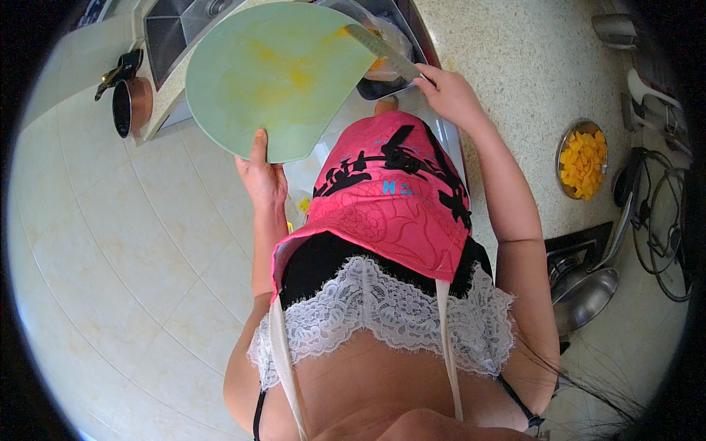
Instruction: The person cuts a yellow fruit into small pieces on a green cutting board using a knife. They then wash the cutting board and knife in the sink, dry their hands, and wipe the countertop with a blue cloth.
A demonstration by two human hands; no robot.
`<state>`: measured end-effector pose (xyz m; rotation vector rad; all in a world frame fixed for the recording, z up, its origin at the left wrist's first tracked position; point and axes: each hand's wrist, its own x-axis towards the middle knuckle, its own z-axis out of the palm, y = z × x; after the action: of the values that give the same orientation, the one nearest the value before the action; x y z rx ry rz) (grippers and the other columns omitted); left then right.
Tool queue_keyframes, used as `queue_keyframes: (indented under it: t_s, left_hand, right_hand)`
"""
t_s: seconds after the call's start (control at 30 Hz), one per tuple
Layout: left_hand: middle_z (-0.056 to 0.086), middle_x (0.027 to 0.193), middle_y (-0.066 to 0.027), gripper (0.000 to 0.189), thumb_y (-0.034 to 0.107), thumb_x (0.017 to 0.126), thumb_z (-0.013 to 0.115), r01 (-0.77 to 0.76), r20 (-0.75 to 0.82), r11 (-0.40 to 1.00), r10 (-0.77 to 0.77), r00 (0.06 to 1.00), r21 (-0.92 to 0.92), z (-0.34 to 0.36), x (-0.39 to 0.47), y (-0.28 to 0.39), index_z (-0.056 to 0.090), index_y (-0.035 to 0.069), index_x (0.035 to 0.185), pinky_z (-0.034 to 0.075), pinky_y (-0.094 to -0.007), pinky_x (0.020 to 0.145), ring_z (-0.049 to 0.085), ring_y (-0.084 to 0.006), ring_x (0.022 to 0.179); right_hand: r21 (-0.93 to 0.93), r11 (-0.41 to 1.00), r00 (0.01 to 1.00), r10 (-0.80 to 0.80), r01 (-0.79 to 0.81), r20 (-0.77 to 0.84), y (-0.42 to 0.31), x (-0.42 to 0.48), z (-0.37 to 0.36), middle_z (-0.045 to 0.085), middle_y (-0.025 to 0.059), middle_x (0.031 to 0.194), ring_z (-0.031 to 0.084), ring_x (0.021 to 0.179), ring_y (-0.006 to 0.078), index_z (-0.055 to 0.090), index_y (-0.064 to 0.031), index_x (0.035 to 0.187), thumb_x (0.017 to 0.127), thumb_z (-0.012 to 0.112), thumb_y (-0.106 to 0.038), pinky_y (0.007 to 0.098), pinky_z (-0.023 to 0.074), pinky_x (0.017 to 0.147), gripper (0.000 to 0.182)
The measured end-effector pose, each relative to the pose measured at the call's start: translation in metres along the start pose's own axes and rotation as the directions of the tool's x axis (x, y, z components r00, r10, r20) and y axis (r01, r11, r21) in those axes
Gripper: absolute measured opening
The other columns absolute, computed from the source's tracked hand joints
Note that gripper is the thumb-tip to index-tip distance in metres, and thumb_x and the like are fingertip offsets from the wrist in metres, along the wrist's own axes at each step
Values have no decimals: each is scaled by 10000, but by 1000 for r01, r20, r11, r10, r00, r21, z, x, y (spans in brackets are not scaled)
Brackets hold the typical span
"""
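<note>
My left hand (263,179) grips the near edge of a pale green cutting board (248,99), thumb on top. Orange-yellow smears mark the board, which is held up in the air and tilted. In my right hand (452,96) is a kitchen knife (386,52) with a wide grey blade and a dark handle. Its blade lies along the board's right edge, with orange bits by the tip. Below that edge, a clear plastic bag (398,33) lines a dark bin (380,88), partly hidden by the board. Some orange scraps show in the bag.
On the speckled counter (496,49) at right stands a metal plate (561,149) of orange-yellow chunks (582,165). Farther along are a wok (587,297) on a stove (576,248) and a glass lid (664,220). A sink (171,38) and a copper-coloured pot (135,107) are at upper left.
</note>
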<state>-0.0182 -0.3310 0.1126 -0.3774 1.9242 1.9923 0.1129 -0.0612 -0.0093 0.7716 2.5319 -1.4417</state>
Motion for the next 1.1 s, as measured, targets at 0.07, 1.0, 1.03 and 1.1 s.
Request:
queue_keyframes:
  t_s: [0.07, 1.0, 1.03, 1.1]
  left_hand:
    - [561, 1148, -108, 374, 11, 881, 560, -13, 16, 1000, 13, 1000, 18, 1, 1, 0, 443, 23, 1236, 545, -350, 790, 599, -211, 976]
    - [559, 1158, -110, 363, 18, 882, 561, -40, 2, 998, 40, 999, 58, 3, -1, -3, 456, 17, 1230, 519, -341, 813, 589, -208, 995]
    - [561, 1152, -108, 359, 22, 887, 557, -37, -11, 997, 37, 999, 61, 2, -1, -2, 456, 16, 1231, 522, -337, 806, 591, -202, 989]
    - [562, 1150, -108, 356, 26, 889, 557, -43, -2, 997, 43, 999, 62, 1, -1, -1, 455, 12, 1230, 523, -337, 807, 591, -202, 990]
  right_hand:
    - [-26, 999, 998, 21, -22, -54, -1, -2, 1, 633, 223, 827, 628, 743, 350, 608, -64, 1143, 874, 585, -275, 380, 484, 670, 343]
    - [100, 994, 999, 33, -36, 38, -12, -3, 12, 646, 185, 858, 619, 795, 352, 612, -116, 1139, 879, 543, -274, 423, 488, 729, 311]
    - [93, 992, 996, 79, -82, 40, -9, -3, 12, 642, 206, 907, 612, 851, 395, 621, -122, 1120, 876, 532, -284, 464, 490, 774, 307]
    - [93, 990, 994, 106, -107, 17, -3, -3, 12, 643, 203, 921, 609, 855, 402, 619, -114, 1114, 876, 529, -283, 470, 489, 774, 305]
